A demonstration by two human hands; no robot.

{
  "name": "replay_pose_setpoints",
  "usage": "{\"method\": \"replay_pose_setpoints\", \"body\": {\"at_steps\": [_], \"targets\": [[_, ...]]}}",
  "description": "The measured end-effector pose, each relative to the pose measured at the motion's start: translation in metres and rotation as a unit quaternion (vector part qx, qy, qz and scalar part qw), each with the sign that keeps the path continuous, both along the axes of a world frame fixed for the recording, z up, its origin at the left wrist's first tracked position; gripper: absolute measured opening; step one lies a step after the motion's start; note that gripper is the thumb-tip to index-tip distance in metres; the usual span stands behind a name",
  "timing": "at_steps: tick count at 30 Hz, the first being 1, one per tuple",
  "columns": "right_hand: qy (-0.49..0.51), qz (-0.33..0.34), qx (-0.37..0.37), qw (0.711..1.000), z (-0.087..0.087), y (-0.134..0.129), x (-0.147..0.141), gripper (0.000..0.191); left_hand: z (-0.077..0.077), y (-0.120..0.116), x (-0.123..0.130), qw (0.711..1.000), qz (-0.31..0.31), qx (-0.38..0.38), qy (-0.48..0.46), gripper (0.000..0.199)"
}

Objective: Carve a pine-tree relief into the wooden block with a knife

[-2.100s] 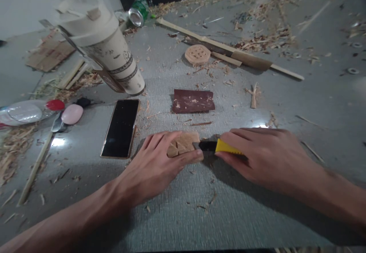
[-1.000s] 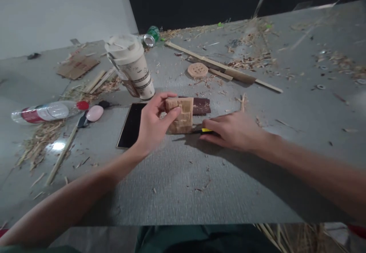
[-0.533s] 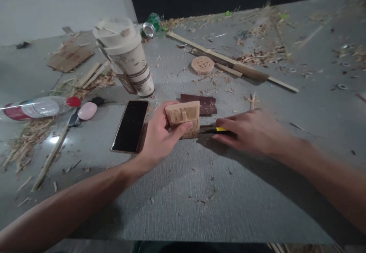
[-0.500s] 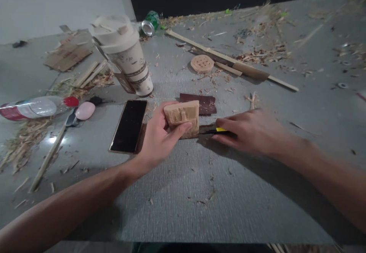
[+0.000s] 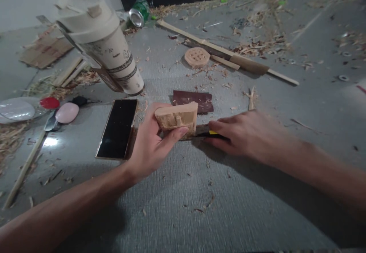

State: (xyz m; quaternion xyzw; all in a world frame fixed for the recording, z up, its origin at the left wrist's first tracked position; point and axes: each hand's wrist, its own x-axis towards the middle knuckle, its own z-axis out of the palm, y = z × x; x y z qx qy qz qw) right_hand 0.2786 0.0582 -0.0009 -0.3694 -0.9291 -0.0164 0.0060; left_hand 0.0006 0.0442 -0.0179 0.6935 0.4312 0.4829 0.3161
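My left hand [image 5: 153, 142] grips a pale carved wood block [image 5: 177, 117], thumb pressed on its near face, where notches and a small raised part show. In my right hand [image 5: 240, 134] is a knife [image 5: 214, 132] with a black and yellow handle; the fingers wrap round it and hide most of it. Its dark front end points left, close to the block's lower right edge; whether it touches the wood I cannot tell. A dark strip lies under both at the block's base. Just behind the block rests a dark red-brown sheet [image 5: 193, 101] sprinkled with shavings.
Left of my left hand lie a phone [image 5: 117, 129], a pink oval object [image 5: 67, 113] and a plastic bottle [image 5: 20, 110]. A tall tumbler [image 5: 108, 50] stands behind. Farther back are a green can [image 5: 139, 12], a round wooden piece [image 5: 197, 57], long sticks [image 5: 200, 41] and scattered shavings.
The view has shifted a little, so the phone and tumbler appear farther left. Both hands keep their holds; the block is tipped slightly, showing more of its top edge.
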Motion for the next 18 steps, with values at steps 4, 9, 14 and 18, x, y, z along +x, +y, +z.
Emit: {"method": "replay_pose_setpoints", "body": {"at_steps": [4, 9, 14, 18], "targets": [[-0.027, 0.005, -0.012, 1.0, 0.001, 0.001, -0.001, 0.044, -0.002, 0.003, 0.002, 1.0, 0.005, 0.007, -0.014, 0.027], [0.031, 0.024, 0.017, 0.999, -0.005, 0.001, 0.005, 0.05, -0.005, 0.007, 0.003, 0.999, -0.013, -0.006, -0.046, 0.027], [0.034, 0.012, 0.044, 0.998, -0.009, 0.0, 0.003, 0.048, -0.01, 0.01, 0.002, 0.997, 0.004, -0.033, -0.062, 0.026], [0.033, 0.005, 0.031, 0.999, -0.009, 0.0, 0.001, 0.047, -0.01, 0.011, 0.001, 0.997, 0.003, -0.049, -0.059, 0.029]]}}
